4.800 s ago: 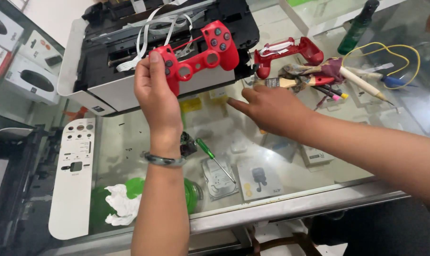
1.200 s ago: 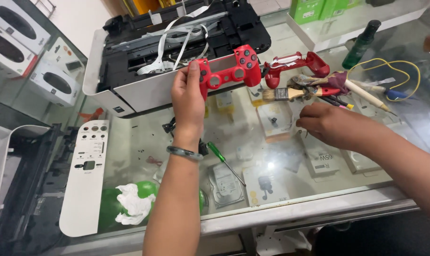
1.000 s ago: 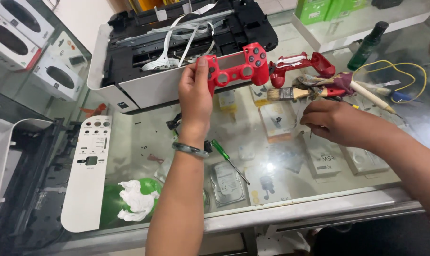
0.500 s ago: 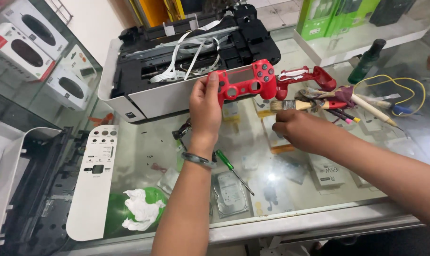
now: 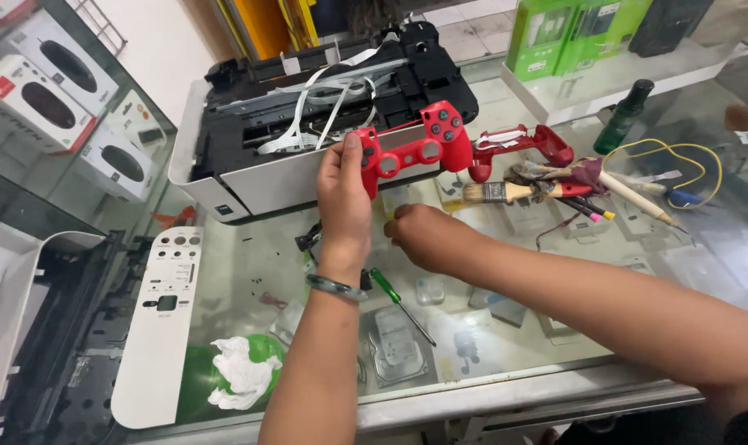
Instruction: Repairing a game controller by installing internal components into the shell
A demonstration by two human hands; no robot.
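The left hand [image 5: 343,198] gripped the red controller front shell [image 5: 411,148] in closed fingers, held at twelve o'clock above the glass desk [image 5: 250,272]. Its back shell [image 5: 518,147] lay apart at two o'clock, unjoined. The right hand [image 5: 427,237] hovered loosely curled, seemingly empty.

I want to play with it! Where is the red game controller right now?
In the head view, the left hand holds the red controller shell up near the top middle, in front of the opened printer, left of the other red shell piece.
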